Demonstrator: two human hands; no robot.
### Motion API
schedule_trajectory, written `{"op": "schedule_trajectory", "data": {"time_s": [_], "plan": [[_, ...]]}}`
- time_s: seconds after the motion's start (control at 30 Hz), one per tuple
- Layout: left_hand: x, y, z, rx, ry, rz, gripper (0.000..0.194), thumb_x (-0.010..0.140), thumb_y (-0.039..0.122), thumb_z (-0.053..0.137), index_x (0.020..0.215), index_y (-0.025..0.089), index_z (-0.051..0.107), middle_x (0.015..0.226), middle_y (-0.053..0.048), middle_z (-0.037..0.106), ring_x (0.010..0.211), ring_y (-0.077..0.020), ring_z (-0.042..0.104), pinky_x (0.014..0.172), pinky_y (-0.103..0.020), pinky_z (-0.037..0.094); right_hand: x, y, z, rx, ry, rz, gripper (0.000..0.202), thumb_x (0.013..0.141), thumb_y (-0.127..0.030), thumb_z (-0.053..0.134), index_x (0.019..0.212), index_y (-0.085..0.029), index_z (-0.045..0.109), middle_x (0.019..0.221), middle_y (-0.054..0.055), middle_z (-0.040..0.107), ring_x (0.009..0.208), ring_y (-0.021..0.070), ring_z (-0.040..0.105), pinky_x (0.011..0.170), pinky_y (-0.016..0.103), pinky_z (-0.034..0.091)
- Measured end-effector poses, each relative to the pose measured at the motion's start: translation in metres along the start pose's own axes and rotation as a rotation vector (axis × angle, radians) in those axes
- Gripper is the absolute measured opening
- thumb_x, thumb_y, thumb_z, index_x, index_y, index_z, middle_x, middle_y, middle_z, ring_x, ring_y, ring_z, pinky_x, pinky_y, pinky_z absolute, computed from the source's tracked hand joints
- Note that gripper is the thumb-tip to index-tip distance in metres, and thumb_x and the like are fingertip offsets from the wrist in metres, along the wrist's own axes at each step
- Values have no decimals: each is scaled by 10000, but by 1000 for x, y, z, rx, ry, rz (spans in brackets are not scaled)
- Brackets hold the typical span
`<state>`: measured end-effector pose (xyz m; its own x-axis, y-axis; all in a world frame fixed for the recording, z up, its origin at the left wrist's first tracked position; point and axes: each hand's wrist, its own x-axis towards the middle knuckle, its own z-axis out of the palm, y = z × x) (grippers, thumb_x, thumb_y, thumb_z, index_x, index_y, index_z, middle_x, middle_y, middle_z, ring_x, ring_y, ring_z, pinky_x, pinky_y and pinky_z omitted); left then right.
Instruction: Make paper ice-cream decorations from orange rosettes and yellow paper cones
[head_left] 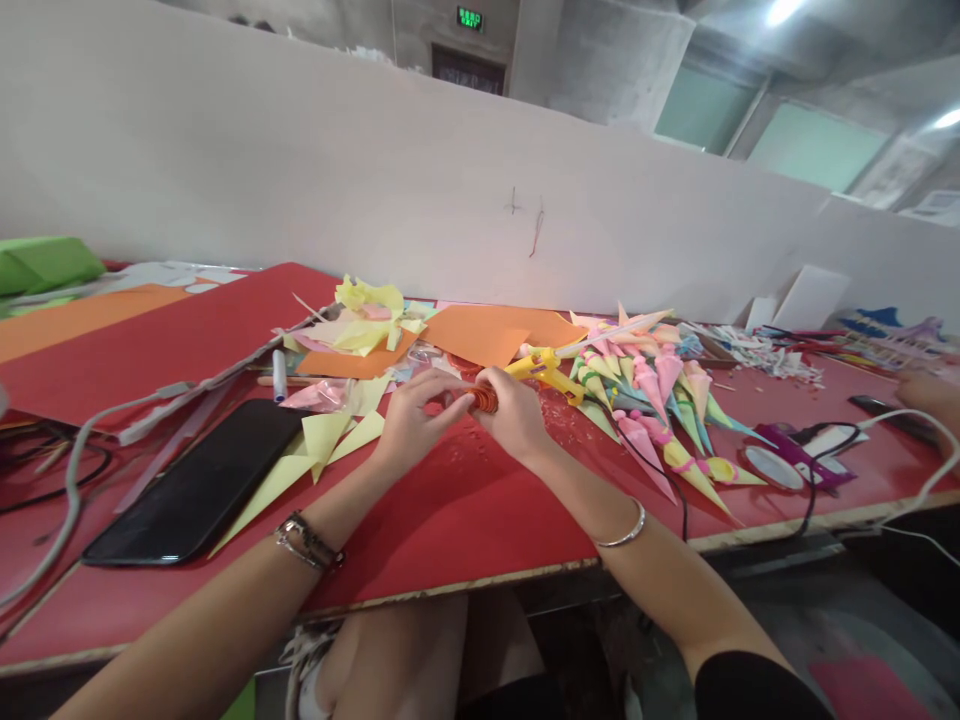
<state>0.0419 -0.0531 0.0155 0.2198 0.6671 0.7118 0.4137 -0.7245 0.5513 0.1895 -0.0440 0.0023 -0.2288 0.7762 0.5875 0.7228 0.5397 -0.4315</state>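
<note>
Between my two hands, over the red table surface, is a small orange ribbed roll (pixel 486 399), perhaps coiled paper. My right hand (pixel 511 410) wraps round it from the right, thumb and fingers closed. On its left side my left hand (pixel 424 412) pinches the edge with thumb and fingertips. Part of the roll is hidden by the fingers. Just beyond my right hand lies a yellow glue gun (pixel 551 372). To its right is a pile of pastel paper cones (pixel 660 375), some with pink trim.
At left lie a black phone (pixel 199 485), yellow paper pieces (pixel 315 450), a marker (pixel 280 376) and a large red sheet (pixel 172 335). Orange paper (pixel 480 335) sits behind my hands. A white partition (pixel 420 190) stands at the back. Another person's hand (pixel 930 395) shows at far right near cables.
</note>
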Motion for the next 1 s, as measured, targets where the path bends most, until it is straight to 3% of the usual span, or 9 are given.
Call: {"op": "schedule_trajectory", "data": {"time_s": [0.3, 0.77, 1.0], "plan": [[2, 1, -3, 53, 7, 100, 115, 764, 208, 547, 775, 173, 655, 722, -21, 602, 647, -111, 543, 593, -238, 447, 1, 2, 1, 94, 4, -98, 132, 731, -212, 535, 859, -192, 516, 864, 32, 536, 818, 173, 527, 676, 249, 404], [5, 2, -8, 75, -15, 131, 132, 790, 179, 508, 734, 170, 627, 730, -19, 588, 694, -116, 541, 618, -228, 446, 3, 3, 6, 206, 5, -179, 155, 718, -242, 578, 850, -189, 517, 826, 25, 522, 773, 156, 515, 675, 259, 424], [5, -4, -8, 91, -8, 160, 141, 793, 197, 516, 782, 201, 657, 790, -25, 564, 727, -121, 534, 629, -241, 453, 3, 5, 4, 319, -113, -120, 241, 725, -249, 585, 954, -188, 537, 858, 24, 581, 671, 118, 524, 605, 227, 428]]}}
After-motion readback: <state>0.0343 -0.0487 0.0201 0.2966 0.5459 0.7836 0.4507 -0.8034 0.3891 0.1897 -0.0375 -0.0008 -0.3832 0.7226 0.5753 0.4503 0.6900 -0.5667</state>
